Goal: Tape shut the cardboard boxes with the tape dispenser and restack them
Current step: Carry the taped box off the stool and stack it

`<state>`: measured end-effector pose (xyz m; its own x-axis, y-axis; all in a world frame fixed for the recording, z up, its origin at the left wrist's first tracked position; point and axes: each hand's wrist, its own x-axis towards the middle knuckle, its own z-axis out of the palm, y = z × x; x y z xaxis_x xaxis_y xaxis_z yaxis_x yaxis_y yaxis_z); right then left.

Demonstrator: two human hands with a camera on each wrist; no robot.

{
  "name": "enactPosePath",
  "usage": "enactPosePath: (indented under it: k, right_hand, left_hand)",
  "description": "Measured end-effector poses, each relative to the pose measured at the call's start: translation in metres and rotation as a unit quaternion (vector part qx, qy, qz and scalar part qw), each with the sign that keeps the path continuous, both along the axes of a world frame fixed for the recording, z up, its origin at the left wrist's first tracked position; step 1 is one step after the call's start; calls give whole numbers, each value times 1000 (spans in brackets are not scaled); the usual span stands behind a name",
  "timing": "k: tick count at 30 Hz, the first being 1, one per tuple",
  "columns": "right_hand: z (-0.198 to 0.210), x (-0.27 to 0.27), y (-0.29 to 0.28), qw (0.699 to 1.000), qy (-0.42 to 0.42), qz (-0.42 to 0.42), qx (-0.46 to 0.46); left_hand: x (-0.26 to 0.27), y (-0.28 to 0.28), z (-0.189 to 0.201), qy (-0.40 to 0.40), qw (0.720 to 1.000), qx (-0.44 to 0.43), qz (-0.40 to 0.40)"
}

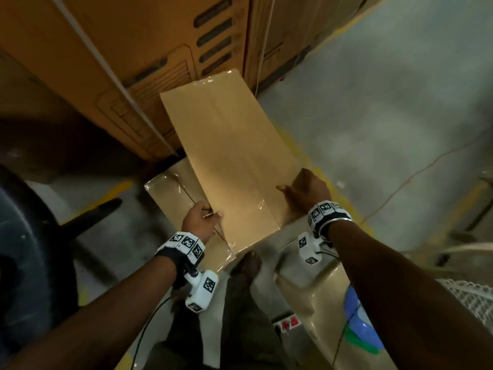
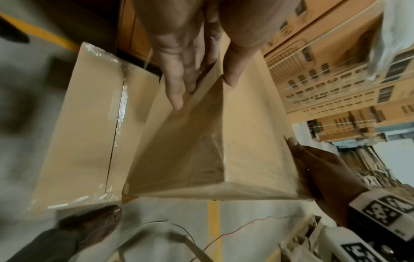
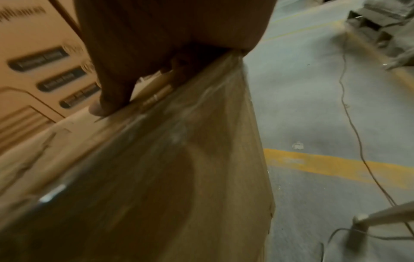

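A long taped cardboard box (image 1: 232, 156) is held tilted between both hands, its far end toward the big cartons. My left hand (image 1: 201, 220) grips its near left edge, thumb on top and fingers (image 2: 177, 70) down the side. At the near right edge my right hand (image 1: 306, 190) grips it, thumb on the top face. The wrist views show the same box (image 2: 224, 141) (image 3: 168, 177) and right hand (image 3: 156, 44). A second taped box (image 1: 170, 190) (image 2: 85, 133) lies on the floor just below and to the left. No tape dispenser is in view.
Tall printed cartons (image 1: 133, 62) stand behind and to the left. More cardboard with a blue and green mark (image 1: 360, 329) lies at the near right, beside a red and white object (image 1: 289, 323). My foot (image 1: 246, 263) is below the held box. A thin cable (image 3: 354, 133) crosses the grey floor.
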<state>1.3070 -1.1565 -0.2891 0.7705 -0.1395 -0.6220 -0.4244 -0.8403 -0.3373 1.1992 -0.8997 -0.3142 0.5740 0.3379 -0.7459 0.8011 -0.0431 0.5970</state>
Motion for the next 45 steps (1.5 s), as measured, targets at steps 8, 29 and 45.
enactPosePath:
  k: [8,29,45]
  right_hand:
    - [-74,61,-35,998,28,49,25]
    - [-194,97,-64,999,31,41,1]
    - [-212,92,-71,999,-11,15,-31]
  left_hand:
    - [33,-50,-77,18,993,-58,97]
    - [67,-76,-141,146,978,-144,-44]
    - [75,-84,-135,208,942,-263,-9]
